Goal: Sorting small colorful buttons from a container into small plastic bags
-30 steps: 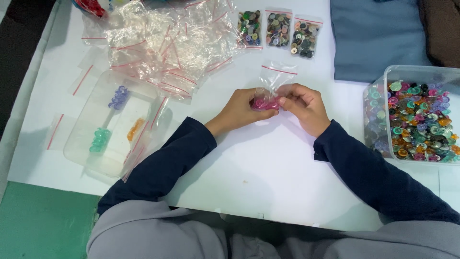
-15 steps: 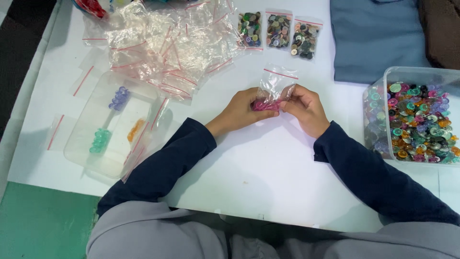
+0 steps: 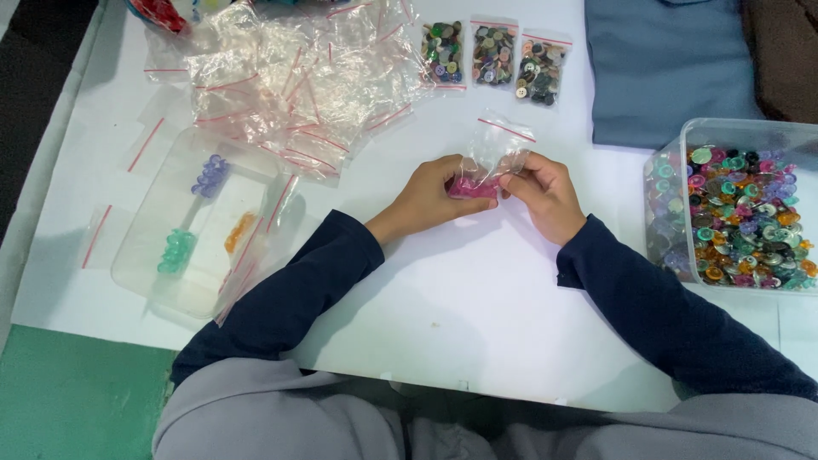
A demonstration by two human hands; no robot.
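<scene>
Where both hands meet, small clear bag (image 3: 494,153) of pink buttons (image 3: 471,186)

bag (image 3: 498,145): thin clear glossy plastic, crinkly | buttons (image 3: 740,217): shiny plastic | table (image 3: 477,307): smooth matt white | sleeves (image 3: 290,298): matt cloth

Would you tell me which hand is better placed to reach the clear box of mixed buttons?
Right. The right hand lies nearer the box, which sits at the table's right side; the left hand is farther, and both grip the small bag.

bare white desk (image 3: 477,290) lies open in front of the hands. a heap of crumpled clear plastic bags (image 3: 290,77) crowds the left, and a clear plastic tub of coloured buttons (image 3: 733,213) blocks the right.
</scene>
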